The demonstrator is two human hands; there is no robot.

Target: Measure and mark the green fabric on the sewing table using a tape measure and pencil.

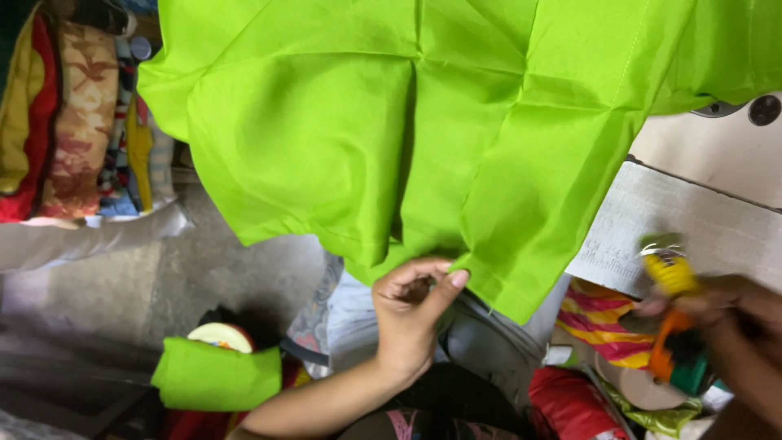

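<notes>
While the left hand [410, 314] pinches the lower hem of the bright green cloth [423, 130] between thumb and curled fingers, the fabric hangs from above that pinch and spreads wide to both sides, creased into a few soft folds that run up from the held edge. The thumb tip lies on the near face of the hem, and the fingers are closed against it from behind, so the grip is firmly shut on the cloth.

Off to the right of the pinch and a little lower, the right hand [717, 305] is wrapped around a pair of scissors with orange and yellow handles [669, 314] (this part is blurred, so the blades cannot be made out). That hand is well apart from the cloth's held edge.

Down and to the left of the pinch lies a small folded piece of the same green fabric [216, 376], with a round cream-coloured disc [218, 335] showing just behind it. Between the two hands, lower down, sits a striped red and yellow cloth [603, 319]. Beyond the right hand stands a pale grey board [692, 228]. Far to the left of the grip, a stack of patterned fabrics [73, 114] leans upright.
</notes>
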